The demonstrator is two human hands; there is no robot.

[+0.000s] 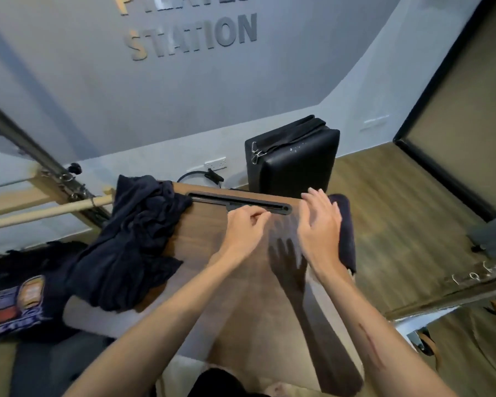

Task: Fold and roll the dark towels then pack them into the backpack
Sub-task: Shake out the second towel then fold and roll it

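At the lower left of the frame a dark bag with a printed logo (17, 302), judged to be the backpack, is seen beside the table. A heap of unfolded dark towels (132, 242) is draped over the left edge of the wooden table (212, 230), probably kept there as the waiting stock. At centre, the left hand (244, 227) is held over bare wood with fingers loosely curled on nothing; the heap lies well apart to its left. The right hand (321, 224) is spread open and empty, raised beside a rolled towel (347, 224) parked at the table's right edge, just beyond its fingertips, seemingly finished.
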